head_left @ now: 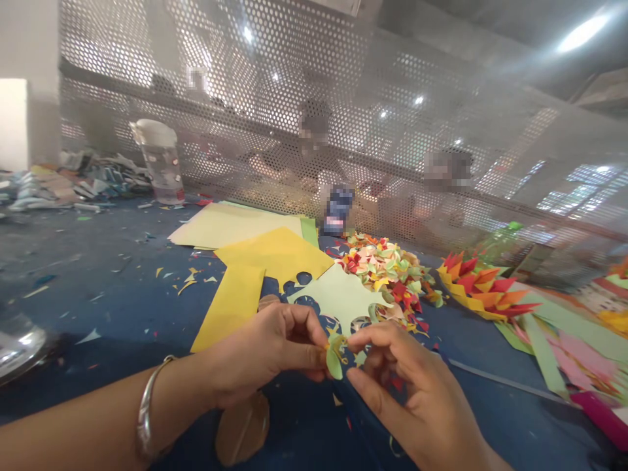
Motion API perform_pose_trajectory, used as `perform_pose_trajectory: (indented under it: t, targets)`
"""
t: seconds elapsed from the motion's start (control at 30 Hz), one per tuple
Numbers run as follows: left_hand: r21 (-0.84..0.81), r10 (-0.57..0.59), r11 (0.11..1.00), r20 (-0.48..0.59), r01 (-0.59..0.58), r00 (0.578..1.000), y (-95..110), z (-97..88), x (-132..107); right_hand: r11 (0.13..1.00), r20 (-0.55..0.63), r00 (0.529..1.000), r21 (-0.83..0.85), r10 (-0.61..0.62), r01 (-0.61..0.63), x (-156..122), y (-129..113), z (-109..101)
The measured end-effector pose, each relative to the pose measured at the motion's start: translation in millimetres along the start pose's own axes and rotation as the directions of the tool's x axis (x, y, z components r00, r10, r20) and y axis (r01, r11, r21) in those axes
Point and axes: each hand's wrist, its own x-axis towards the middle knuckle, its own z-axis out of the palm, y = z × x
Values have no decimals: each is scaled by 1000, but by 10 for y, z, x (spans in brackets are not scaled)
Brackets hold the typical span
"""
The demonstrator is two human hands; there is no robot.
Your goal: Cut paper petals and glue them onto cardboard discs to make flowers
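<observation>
My left hand pinches a small folded piece of light green paper, shaped like a petal or leaf, between thumb and fingertips. My right hand is at the other side of that piece, its index fingertip at the paper's upper edge and its thumb apart from the index finger. Whether the right fingers grip anything is hard to make out. Just beyond both hands lies a pale green sheet with rounded cut-outs along its edges. Behind it is a yellow sheet, also cut, and a yellow strip.
A heap of small coloured paper pieces lies beyond my right hand. Farther right stands a red, orange and yellow folded-paper form. Brown card lies near my left wrist. A plastic cup and a perforated metal screen stand behind.
</observation>
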Motion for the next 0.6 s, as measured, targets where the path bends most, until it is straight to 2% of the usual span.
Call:
perform_pose_trajectory:
  t: [0.23,0.6]
  targets:
    - [49,-6,999,49,3,999,-21,-5,1,999,30,999,-16,-35,36,1,20,14]
    - [175,37,984,44,-44,998,-86,-25,35,995,25,995,-30,-92,93,-3,39,30]
